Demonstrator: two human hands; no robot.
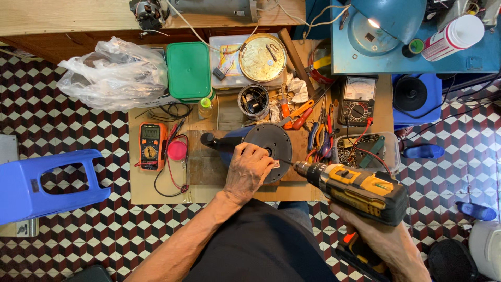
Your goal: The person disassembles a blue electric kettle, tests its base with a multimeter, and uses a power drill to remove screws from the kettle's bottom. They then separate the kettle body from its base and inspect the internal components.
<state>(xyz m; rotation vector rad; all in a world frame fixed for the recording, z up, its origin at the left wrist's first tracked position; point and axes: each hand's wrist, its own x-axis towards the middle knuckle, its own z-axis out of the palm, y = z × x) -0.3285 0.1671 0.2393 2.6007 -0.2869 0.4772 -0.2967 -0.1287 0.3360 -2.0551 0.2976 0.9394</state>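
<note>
A round dark grey motor housing (271, 138) with a blue body lies on a wooden board at the middle of the low work surface. My left hand (248, 171) rests on its near edge, fingers curled over the rim. My right hand (389, 241) grips the handle of a yellow and black cordless drill (357, 189). The drill's bit points left and its tip meets the housing next to my left fingertips.
An orange multimeter (151, 146) and a pink cap (177, 150) lie left of the housing. Behind are a green-lidded box (188, 69), a tin of parts (253, 102), pliers and screwdrivers (313, 130), an analogue meter (358, 100). A blue stool (31, 185) stands left.
</note>
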